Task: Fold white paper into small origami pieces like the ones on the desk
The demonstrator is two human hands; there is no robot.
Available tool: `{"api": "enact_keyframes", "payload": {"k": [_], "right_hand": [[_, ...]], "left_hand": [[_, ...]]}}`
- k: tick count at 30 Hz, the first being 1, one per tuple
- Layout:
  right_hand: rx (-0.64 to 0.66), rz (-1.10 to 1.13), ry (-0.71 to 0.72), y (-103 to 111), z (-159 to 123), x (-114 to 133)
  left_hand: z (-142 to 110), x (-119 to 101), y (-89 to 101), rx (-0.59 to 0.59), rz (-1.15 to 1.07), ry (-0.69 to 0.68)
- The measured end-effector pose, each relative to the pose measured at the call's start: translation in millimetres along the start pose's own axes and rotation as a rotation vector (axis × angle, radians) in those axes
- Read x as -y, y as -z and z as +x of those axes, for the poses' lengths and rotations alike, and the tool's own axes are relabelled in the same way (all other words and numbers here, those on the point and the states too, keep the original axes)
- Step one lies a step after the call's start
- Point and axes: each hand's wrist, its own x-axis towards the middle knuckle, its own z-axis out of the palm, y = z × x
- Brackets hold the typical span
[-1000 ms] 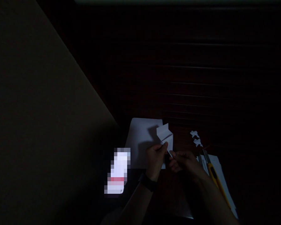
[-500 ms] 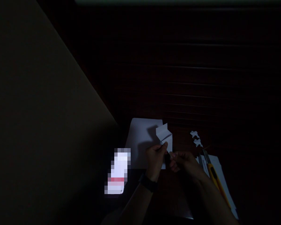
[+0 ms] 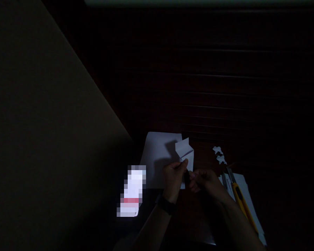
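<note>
By the sheet (image 3: 155, 151), our left hand (image 3: 172, 177) pinches part-folded paper (image 3: 188, 157), flap (image 3: 182, 143) not yet flat; grip of our right hand (image 3: 205, 179) unclear.

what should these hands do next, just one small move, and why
Probably press the lower edge of the folded paper with the right hand: its fingertips are right by that edge, though it is too dark to tell whether they touch, and the left hand pinches the paper, which should steady it.
</note>
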Motion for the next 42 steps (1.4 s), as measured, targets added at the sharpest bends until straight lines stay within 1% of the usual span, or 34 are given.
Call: {"api": "enact_keyframes", "payload": {"k": [4,6,8,11,14,16,22,27,31,38,42], "right_hand": [[-0.045,-0.051,0.050,0,-1,-1],[-0.035,-0.080,0.040,1,-2,2],[-0.027,-0.065,0.020,4,-2,5],[-0.062,0.016,0.051,8,-2,8],[-0.084,0.049,0.077,10,-2,8],[-0.083,0.039,0.080,10,-2,8],[-0.086,-0.059,0.084,9,-2,11],[-0.082,-0.058,0.082,8,-1,11],[-0.118,-0.107,0.086,8,-1,12],[-0.091,-0.147,0.088,12,1,8],[-0.088,-0.114,0.069,11,0,10]], "left_hand": [[-1,-1,0.5,-0.016,0.014,-0.018],[-2,-2,0.3,0.004,0.015,-0.025],[-4,-2,-0.4,0.074,-0.011,-0.034],[-7,-3,-1.4,0.191,-0.052,-0.066],[-8,-2,-1.4,0.233,-0.055,-0.094],[-7,-1,-0.9,0.249,-0.069,-0.087],[-4,2,-0.7,0.260,-0.152,-0.051],[-6,2,-1.2,0.230,-0.195,0.030],[-7,-1,-0.6,0.219,-0.186,0.009],[-7,-3,-0.4,0.207,-0.203,0.018],[-7,-1,0.4,0.168,-0.203,0.033]]}}
